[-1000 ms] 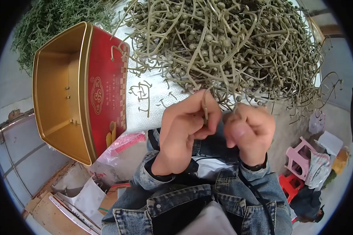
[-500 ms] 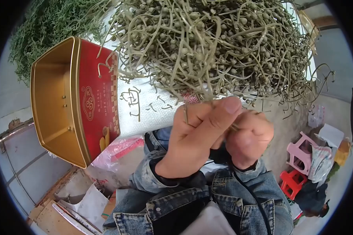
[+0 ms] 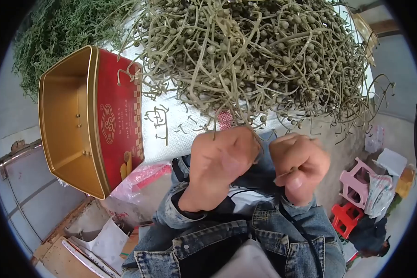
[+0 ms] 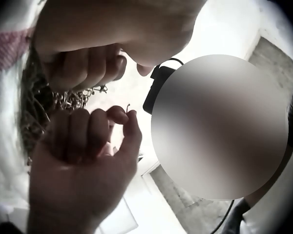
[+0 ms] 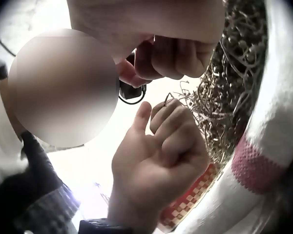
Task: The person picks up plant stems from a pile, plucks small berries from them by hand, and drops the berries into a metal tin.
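My left hand [image 3: 222,155] hovers in front of the sack's near edge, its fingers curled round a thin green stem [image 5: 168,97] that pokes out above them. In the right wrist view the thumb of that hand stands away from the fingers. Just to the right, apart from it, my right hand [image 3: 301,162] pinches a small stem piece [image 4: 128,107] between thumb and forefinger. Beyond both hands lies a large heap of tangled stems [image 3: 264,60] with small round heads. A red tin box [image 3: 118,106] with a gold inside lies on its side at the left.
Under the heap is a white woven sack [image 3: 171,147] with some short stem bits [image 3: 185,125] on it. Feathery green plants [image 3: 65,37] fill the back left. At the right stand a pink stool [image 3: 354,180] and a red stool [image 3: 346,220]. Pink plastic [image 3: 139,180] lies below the box.
The hands came together, the left thumb crossing over toward the right hand, then drew apart. A gap now shows between them. The box and heap shifted slightly in view as the head moved.
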`<state>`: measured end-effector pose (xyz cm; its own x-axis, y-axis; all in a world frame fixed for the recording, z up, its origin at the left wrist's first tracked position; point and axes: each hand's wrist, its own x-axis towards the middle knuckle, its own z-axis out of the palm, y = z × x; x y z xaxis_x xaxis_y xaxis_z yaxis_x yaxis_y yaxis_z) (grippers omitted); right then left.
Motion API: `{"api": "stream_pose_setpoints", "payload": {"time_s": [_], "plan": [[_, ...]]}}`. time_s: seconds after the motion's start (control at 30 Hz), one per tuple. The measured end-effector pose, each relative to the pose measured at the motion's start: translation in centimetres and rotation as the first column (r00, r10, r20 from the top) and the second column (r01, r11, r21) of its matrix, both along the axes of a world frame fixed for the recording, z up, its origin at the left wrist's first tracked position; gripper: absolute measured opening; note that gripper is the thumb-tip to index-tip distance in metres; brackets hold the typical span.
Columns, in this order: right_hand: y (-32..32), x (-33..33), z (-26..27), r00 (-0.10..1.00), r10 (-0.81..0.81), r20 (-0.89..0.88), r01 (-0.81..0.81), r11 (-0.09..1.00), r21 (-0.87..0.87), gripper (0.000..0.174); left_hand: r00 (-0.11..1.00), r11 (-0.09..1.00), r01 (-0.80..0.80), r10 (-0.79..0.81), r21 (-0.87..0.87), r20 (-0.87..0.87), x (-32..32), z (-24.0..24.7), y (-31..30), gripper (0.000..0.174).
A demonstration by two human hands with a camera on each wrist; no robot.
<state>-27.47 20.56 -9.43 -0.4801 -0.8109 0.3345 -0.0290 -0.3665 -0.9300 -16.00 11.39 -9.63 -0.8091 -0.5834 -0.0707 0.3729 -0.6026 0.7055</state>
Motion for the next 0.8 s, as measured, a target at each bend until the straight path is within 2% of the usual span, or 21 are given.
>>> {"api": "stream_pose_setpoints", "payload": {"time_s": [0.03,0.07,0.1,0.17,0.2,0.23,0.3,0.33,0.37,0.43,0.47,0.57,0.63,0.73,0.77,0.8], "plan": [[0.1,-0.2,0.0,0.992,0.001,-0.126,-0.003,1.0,-0.02,0.032,0.999,0.997,0.033,-0.034,-0.076,-0.015,0.6,-0.3,-0.2,0.047],[0.3,-0.3,0.2,0.992,-0.001,-0.126,-0.001,1.0,-0.016,0.032,0.997,0.987,0.064,-0.069,-0.15,-0.025,1.1,-0.4,-0.3,0.044],[0.3,-0.4,0.5,0.976,0.019,-0.218,-0.021,1.0,-0.005,0.026,0.997,0.987,0.064,-0.069,-0.148,-0.025,1.6,-0.1,-0.4,0.044],[0.3,-0.6,1.2,0.917,0.065,-0.393,-0.063,0.998,0.018,0.017,0.964,0.911,0.237,-0.178,-0.336,0.198,2.7,0.8,-0.7,0.043],[0.3,-0.6,1.5,0.918,0.068,-0.391,-0.066,0.998,0.017,0.017,0.926,0.85,0.331,-0.209,-0.409,0.314,3.2,1.1,-0.8,0.042],[0.3,-0.6,1.8,0.887,0.111,-0.449,-0.089,0.994,0.071,0.017,0.927,0.852,0.325,-0.202,-0.41,0.315,3.4,1.1,-1.0,0.042],[0.2,-0.6,2.2,0.808,0.209,-0.551,-0.131,0.975,0.179,0.017,0.913,0.789,0.389,-0.262,-0.476,0.311,3.6,1.0,-1.7,0.041],[0.2,-0.6,2.3,0.806,0.217,-0.551,-0.143,0.974,0.175,0.017,0.905,0.753,0.417,-0.291,-0.508,0.312,3.6,1.0,-2.0,0.04],[0.3,-0.6,2.4,0.73,0.222,-0.647,-0.14,0.974,0.176,0.017,0.907,0.756,0.41,-0.279,-0.51,0.314,3.8,0.9,-2.2,0.04],[0.2,-0.4,2.7,0.544,0.214,-0.811,-0.133,0.977,0.169,0.017,0.845,0.772,0.526,-0.427,-0.357,0.322,4.1,0.6,-2.6,0.039],[0.1,-0.2,2.9,0.541,0.216,-0.813,-0.144,0.976,0.164,0.017,0.809,0.766,0.579,-0.498,-0.278,0.314,4.2,0.5,-2.8,0.039],[0.3,0.6,3.3,0.446,0.204,-0.871,-0.046,0.978,0.206,0.033,0.785,0.745,0.617,-0.56,-0.253,0.266,4.9,0.1,-3.6,0.037],[0.1,0.7,3.2,0.453,0.219,-0.864,-0.091,0.976,0.199,0.033,0.77,0.731,0.637,-0.592,-0.244,0.239,5.3,-0.3,-3.7,0.037],[-0.3,1.0,2.8,0.472,0.253,-0.844,-0.178,0.966,0.19,0.034,0.86,0.741,0.504,-0.477,-0.445,0.181,5.8,-1.1,-3.1,0.035],[-0.7,1.3,2.5,0.517,0.212,-0.829,-0.178,0.974,0.138,0.033,0.86,0.743,0.504,-0.478,-0.44,0.178,5.9,-1.4,-2.5,0.035],[-1.1,1.5,2.2,0.562,0.169,-0.81,-0.173,0.981,0.084,0.033,0.92,0.839,0.39,-0.375,-0.38,0.115,5.9,-1.6,-1.7,0.034]]}}
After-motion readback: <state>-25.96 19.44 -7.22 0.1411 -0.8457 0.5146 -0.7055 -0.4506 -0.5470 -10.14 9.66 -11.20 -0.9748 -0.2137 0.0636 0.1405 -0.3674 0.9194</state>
